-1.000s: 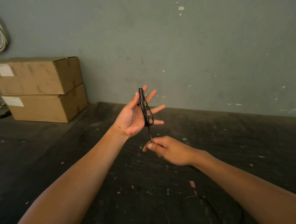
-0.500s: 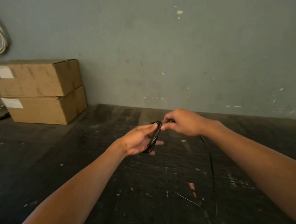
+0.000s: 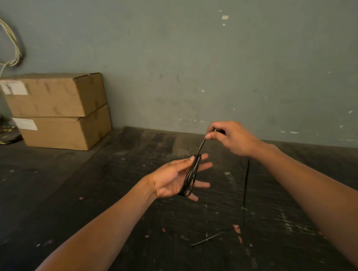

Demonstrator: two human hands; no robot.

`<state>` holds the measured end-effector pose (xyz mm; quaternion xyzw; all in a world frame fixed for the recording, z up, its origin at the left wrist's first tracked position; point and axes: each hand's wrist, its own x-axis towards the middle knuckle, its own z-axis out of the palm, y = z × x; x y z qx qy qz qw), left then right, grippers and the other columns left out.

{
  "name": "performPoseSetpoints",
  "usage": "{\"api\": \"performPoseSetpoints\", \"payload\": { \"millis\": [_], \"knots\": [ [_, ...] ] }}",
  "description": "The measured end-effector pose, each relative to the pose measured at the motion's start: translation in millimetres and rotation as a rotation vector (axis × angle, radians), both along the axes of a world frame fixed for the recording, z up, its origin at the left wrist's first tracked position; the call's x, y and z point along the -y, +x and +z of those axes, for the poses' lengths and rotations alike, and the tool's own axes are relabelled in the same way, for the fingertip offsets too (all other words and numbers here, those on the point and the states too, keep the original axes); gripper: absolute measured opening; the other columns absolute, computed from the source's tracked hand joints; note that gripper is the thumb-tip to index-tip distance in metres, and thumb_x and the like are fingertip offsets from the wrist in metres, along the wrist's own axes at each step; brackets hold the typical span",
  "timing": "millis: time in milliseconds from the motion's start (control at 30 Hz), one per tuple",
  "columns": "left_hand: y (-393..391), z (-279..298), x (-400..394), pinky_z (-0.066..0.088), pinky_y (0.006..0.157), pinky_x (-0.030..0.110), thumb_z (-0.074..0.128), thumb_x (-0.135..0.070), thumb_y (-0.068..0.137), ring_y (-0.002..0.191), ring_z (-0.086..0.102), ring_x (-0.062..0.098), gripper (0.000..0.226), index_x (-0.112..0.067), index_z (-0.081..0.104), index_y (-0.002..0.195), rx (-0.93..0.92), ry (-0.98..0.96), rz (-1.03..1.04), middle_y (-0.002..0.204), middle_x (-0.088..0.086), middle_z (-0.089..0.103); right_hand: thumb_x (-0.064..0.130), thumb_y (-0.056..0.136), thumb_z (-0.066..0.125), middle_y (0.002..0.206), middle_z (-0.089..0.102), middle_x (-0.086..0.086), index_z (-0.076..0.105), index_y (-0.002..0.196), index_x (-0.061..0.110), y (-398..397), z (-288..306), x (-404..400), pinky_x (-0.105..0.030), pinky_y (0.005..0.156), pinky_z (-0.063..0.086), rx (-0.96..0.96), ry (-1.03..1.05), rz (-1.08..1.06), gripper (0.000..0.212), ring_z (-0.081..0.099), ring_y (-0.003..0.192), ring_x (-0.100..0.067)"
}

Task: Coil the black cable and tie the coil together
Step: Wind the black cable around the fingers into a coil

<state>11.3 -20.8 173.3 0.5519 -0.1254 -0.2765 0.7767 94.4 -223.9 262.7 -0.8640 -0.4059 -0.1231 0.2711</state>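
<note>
A thin black cable (image 3: 191, 177) is wound in several loops around my left hand (image 3: 176, 178), which is held palm up over the dark table with its fingers straight and spread. My right hand (image 3: 229, 137) is up and to the right of it, pinching the cable between thumb and forefinger. A short taut stretch runs from the coil up to that pinch. The loose tail (image 3: 246, 188) hangs down from my right hand to the table, and its end (image 3: 208, 239) lies on the surface.
Two stacked cardboard boxes (image 3: 58, 109) stand at the back left against a grey-green wall. Pale cords (image 3: 10, 47) hang on the wall above them. The dark wooden table (image 3: 86, 192) is scratched and flecked with paint chips.
My right hand has lifted up and to the right, away from my left hand, pulling a stretch of cable taut. My left fingers have spread open again with the coil around them.
</note>
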Motion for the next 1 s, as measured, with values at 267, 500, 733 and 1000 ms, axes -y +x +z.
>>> {"api": "performPoseSetpoints", "payload": {
  "millis": [267, 500, 733, 1000],
  "knots": [
    [-6.3, 16.5, 3.7, 0.028, 0.099, 0.075, 0.049, -0.043, 0.096, 0.139, 0.031, 0.051, 0.051, -0.033, 0.043, 0.147, 0.133, -0.217, -0.226, 0.158, -0.002, 0.037, 0.022, 0.097, 0.052, 0.09, 0.07, 0.008, 0.068, 0.092, 0.023, 10.8, -35.2, 4.1, -0.024, 0.078, 0.047, -0.262, 0.089, 0.041, 0.016, 0.063, 0.083, 0.0],
    [0.0, 63.7, -1.8, 0.03, 0.091, 0.074, 0.039, -0.042, 0.095, 0.135, 0.035, 0.051, 0.045, -0.032, 0.053, 0.137, 0.217, -0.337, -0.106, 0.155, -0.004, 0.037, 0.033, 0.101, 0.043, 0.062, 0.05, 0.005, 0.064, 0.087, 0.025, -22.0, -99.1, -11.5, -0.021, 0.052, 0.045, -0.554, 0.109, 0.018, 0.026, 0.048, 0.051, -0.003],
    [13.6, 71.9, -12.4, 0.032, 0.089, 0.077, 0.034, -0.042, 0.098, 0.135, 0.038, 0.051, 0.044, -0.034, 0.046, 0.14, 0.218, -0.339, 0.035, 0.156, -0.002, 0.038, 0.038, 0.101, 0.044, 0.064, 0.043, 0.001, 0.067, 0.099, 0.022, -67.6, -103.1, -35.8, -0.024, 0.055, 0.041, -0.704, 0.069, 0.18, 0.028, 0.043, 0.057, -0.013],
    [23.6, 48.2, -28.7, 0.037, 0.091, 0.076, 0.039, -0.043, 0.096, 0.131, 0.044, 0.05, 0.047, -0.035, 0.046, 0.142, 0.135, -0.292, 0.153, 0.155, -0.002, 0.041, 0.04, 0.098, 0.048, 0.053, 0.049, 0.02, 0.069, 0.084, 0.024, -91.1, -62.8, -38.0, -0.021, 0.048, 0.036, -0.54, 0.109, 0.203, 0.03, 0.04, 0.048, -0.004]
  ]
}}
